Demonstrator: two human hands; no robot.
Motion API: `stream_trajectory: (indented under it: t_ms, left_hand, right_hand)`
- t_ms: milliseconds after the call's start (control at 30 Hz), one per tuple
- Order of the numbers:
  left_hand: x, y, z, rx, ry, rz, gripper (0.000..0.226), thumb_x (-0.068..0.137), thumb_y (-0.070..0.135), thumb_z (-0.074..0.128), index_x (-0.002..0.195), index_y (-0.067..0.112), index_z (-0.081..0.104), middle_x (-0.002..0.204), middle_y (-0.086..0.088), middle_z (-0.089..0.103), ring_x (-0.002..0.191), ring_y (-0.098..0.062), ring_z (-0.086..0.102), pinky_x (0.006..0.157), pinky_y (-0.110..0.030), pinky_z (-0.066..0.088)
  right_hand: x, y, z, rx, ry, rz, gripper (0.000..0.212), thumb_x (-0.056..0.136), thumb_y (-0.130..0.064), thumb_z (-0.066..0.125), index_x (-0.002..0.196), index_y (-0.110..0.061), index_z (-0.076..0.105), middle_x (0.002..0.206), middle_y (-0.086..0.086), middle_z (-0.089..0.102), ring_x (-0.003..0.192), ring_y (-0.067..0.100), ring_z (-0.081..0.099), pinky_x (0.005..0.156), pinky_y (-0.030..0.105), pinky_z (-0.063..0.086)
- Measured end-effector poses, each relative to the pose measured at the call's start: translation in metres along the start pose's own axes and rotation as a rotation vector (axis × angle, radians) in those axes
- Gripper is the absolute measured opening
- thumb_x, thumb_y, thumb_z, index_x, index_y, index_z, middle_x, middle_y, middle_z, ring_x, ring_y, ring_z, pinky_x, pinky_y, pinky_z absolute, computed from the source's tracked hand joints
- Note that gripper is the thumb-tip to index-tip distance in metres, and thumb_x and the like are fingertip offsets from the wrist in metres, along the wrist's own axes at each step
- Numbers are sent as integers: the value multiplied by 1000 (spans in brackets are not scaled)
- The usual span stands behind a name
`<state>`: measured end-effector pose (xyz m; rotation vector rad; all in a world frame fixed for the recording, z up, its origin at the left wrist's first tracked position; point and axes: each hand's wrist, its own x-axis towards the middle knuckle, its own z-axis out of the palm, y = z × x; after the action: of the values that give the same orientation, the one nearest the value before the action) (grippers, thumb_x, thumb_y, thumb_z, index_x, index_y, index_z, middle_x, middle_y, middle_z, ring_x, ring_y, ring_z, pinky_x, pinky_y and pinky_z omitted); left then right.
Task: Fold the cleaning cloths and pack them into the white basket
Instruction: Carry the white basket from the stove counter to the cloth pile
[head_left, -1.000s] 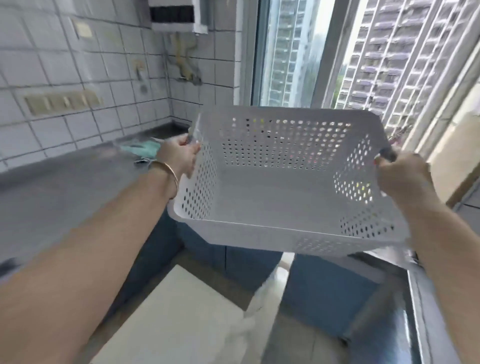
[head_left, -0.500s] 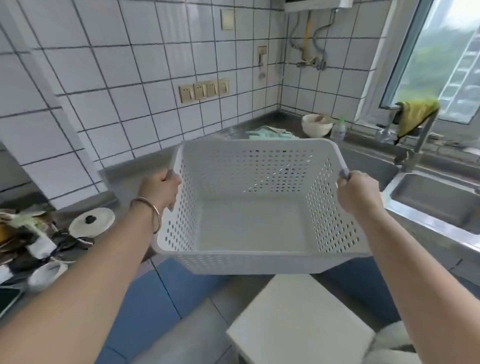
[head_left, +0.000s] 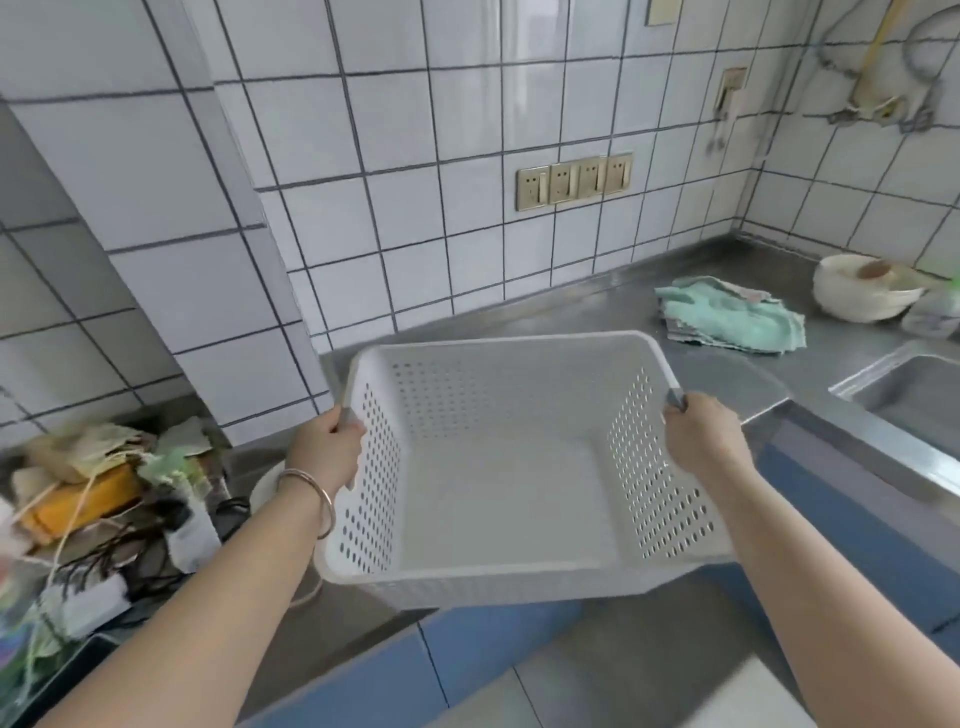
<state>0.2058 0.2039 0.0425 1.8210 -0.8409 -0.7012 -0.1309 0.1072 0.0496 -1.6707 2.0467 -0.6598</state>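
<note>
I hold the empty white perforated basket in the air over the front edge of the steel counter. My left hand grips its left rim and my right hand grips its right rim. A crumpled pile of cleaning cloths, mint green on top with grey and pink layers under it, lies on the counter behind and to the right of the basket.
A stack of white bowls sits right of the cloths, near the sink. Left of the basket a cluttered pile of bags, cables and a power strip covers the counter. Blue cabinet fronts lie below.
The view has swung left from the window to the tiled wall and counter. The basket, held by both hands throughout, has come over the counter edge, closer to the cloths.
</note>
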Motion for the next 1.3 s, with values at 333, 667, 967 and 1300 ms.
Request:
stream_trajectory:
  t_ms: [333, 667, 967, 1300]
  left_hand:
    - [131, 6, 2, 283, 66, 28, 17, 90, 17, 41, 72, 15, 41, 62, 0, 40, 54, -18, 41, 52, -24, 32]
    - [246, 11, 14, 341, 14, -21, 12, 86, 15, 38, 74, 17, 37, 65, -1, 41, 57, -21, 45, 54, -26, 35]
    - [315, -2, 42, 468, 219, -174, 19, 89, 15, 34, 94, 18, 52, 92, -10, 63, 83, -30, 62, 67, -37, 52]
    - [353, 5, 63, 740, 393, -356, 16, 93, 11, 32, 94, 10, 48, 82, -13, 55, 69, -28, 51, 61, -31, 39]
  right_hand:
    - [114, -103, 73, -34, -87, -63, 25, 98, -23, 33, 82, -10, 48, 87, 14, 51, 77, 30, 47, 67, 30, 35]
    - [214, -162, 117, -67, -139, -76, 30, 97, -25, 31, 89, -6, 53, 88, 14, 51, 79, 29, 48, 66, 30, 37]
    - [325, -195, 174, -28, -433, -159, 28, 91, -21, 30, 77, -9, 52, 61, 7, 49, 47, 20, 43, 44, 20, 35]
    - [392, -239, 210, -43, -642, -352, 26, 95, -15, 28, 77, -8, 46, 69, 3, 46, 66, 26, 56, 55, 27, 43]
